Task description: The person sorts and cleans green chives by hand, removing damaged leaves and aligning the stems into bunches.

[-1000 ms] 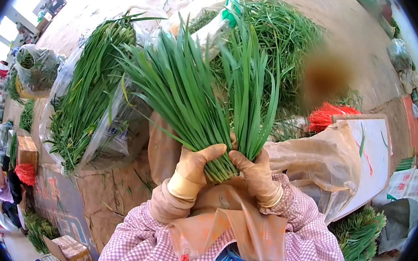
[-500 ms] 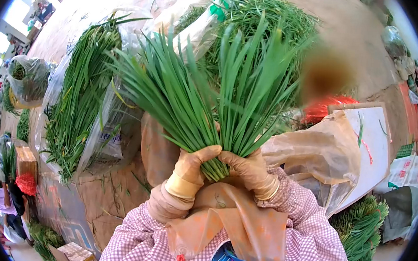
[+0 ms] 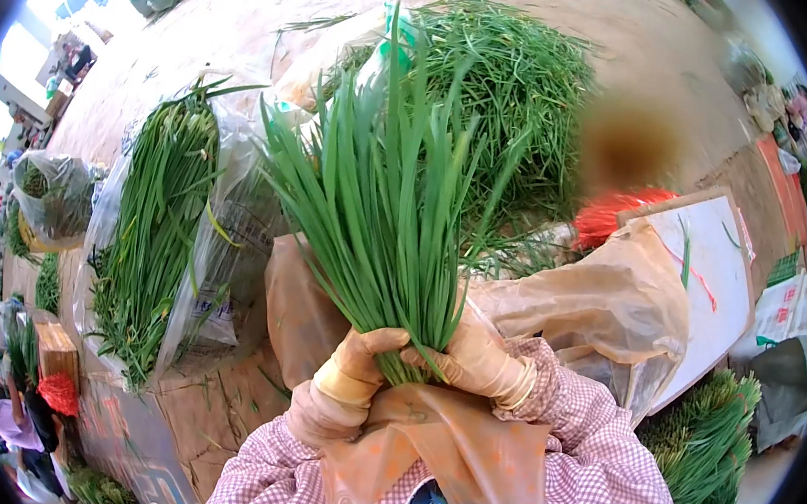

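Observation:
A bunch of long, flat green garlic chives (image 3: 378,211) stands upright in front of me, its leaves fanning out at the top. My left hand (image 3: 362,359), in a tan rubber glove, wraps round the bunch's lower end from the left. From the other side my right hand (image 3: 479,357), gloved alike, grips the same stems and touches my left fingers. The stem ends poke out below both hands, above the orange plastic apron (image 3: 454,439) on my lap.
Behind the bunch lies a big heap of loose green leaves (image 3: 523,90). A clear plastic bag (image 3: 233,227) with more leaves stands left. To the right are red ties (image 3: 608,217), a white board (image 3: 709,269) and bundled greens (image 3: 703,451). A person (image 3: 10,419) is far left.
Two spread halves of the bunch have come together into one, leaning less to the right. My right hand has turned more round the stems, and both hands appear lower in view.

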Tool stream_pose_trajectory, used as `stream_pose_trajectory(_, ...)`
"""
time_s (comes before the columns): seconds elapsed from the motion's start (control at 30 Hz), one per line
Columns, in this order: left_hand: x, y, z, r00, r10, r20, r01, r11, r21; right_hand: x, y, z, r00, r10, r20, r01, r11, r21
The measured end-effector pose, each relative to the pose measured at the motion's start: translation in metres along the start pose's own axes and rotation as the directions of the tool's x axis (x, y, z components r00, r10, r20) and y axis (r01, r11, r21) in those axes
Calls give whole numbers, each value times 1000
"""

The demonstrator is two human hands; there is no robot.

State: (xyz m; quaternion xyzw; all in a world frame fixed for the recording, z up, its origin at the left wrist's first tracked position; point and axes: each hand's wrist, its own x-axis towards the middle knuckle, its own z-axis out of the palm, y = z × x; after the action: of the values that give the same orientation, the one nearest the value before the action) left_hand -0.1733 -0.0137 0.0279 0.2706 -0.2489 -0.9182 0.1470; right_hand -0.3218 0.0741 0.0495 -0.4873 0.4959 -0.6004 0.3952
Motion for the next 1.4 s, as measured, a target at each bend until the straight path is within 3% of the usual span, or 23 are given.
stream_pose_trajectory(0.03,5,-4,-2,999,35,-1,-35,999,27,-3,5,-5,998,-8,70,23,976,-217)
stream_pose_trajectory(0.17,6,-7,-15,990,-77,117,82,996,-38,-21,42,-4,989,73,129,-14,913,-408)
stream_pose_trajectory(0.23,-8,1,-6,983,-125,133,131,991,-39,-18,34,-4,972,143,188,-40,885,-465)
stream_pose_trajectory(0.3,-18,9,11,973,-174,153,182,982,-41,-12,15,-8,977,-24,212,124,873,-472)
stream_pose_trajectory(0.4,-20,14,19,984,-179,10,173,961,217,-23,44,-2,954,-34,298,157,903,-399)
stream_pose_trajectory(0.43,-14,11,4,986,-146,84,97,900,425,-26,59,2,944,-40,326,167,912,-374)
stream_pose_trajectory(0.53,-18,15,26,988,-124,86,80,913,400,-26,86,8,856,133,500,-1,967,-255)
stream_pose_trajectory(0.6,-11,5,4,956,-21,293,-139,845,516,-24,87,9,818,-63,572,340,855,-392)
stream_pose_trajectory(0.63,-13,4,4,933,9,361,-216,814,539,-22,72,9,817,-62,573,340,855,-392)
stream_pose_trajectory(0.67,-20,5,5,980,-54,192,-29,915,403,-22,55,8,870,82,486,33,974,-224)
stream_pose_trajectory(0.7,-20,1,0,988,-102,114,61,945,320,-22,45,7,869,249,427,-270,963,-13)
stream_pose_trajectory(0.73,-21,-2,-6,988,-150,35,139,965,223,-21,46,8,870,249,426,-269,963,-14)
stream_pose_trajectory(0.77,-12,-16,-29,957,44,285,-160,904,397,-19,50,8,842,265,470,-243,964,-108)
stream_pose_trajectory(0.83,-12,-10,-21,820,177,544,-473,745,470,-19,66,12,734,443,515,-243,879,-411)
stream_pose_trajectory(0.87,-21,-2,-12,953,-23,303,-96,923,373,-22,74,13,735,441,516,-239,880,-411)
stream_pose_trajectory(0.9,-27,6,2,952,-292,95,275,948,160,-25,77,10,758,380,531,-165,898,-407)
stream_pose_trajectory(1.07,-21,0,14,989,-146,3,144,978,149,-23,15,-36,714,383,586,-170,907,-386)
stream_pose_trajectory(1.1,-20,1,10,990,-138,14,134,979,151,-17,-30,-44,675,546,497,-388,835,-390)
stream_pose_trajectory(1.17,-19,4,1,978,-187,95,170,972,161,-19,-21,-75,861,346,373,-166,884,-437)
stream_pose_trajectory(1.2,-19,6,-2,967,-218,130,195,967,164,-15,-51,-85,856,485,181,-399,841,-366)
stream_pose_trajectory(1.27,-21,9,-5,954,-266,137,231,946,228,-19,-54,-104,957,279,-76,-274,959,75)
stream_pose_trajectory(1.33,-20,4,-1,951,-289,109,249,926,285,-16,-80,-105,950,188,-248,-155,977,148)
stream_pose_trajectory(1.4,-18,-2,13,986,-155,64,138,965,223,-13,-93,-99,976,67,-209,-18,974,227)
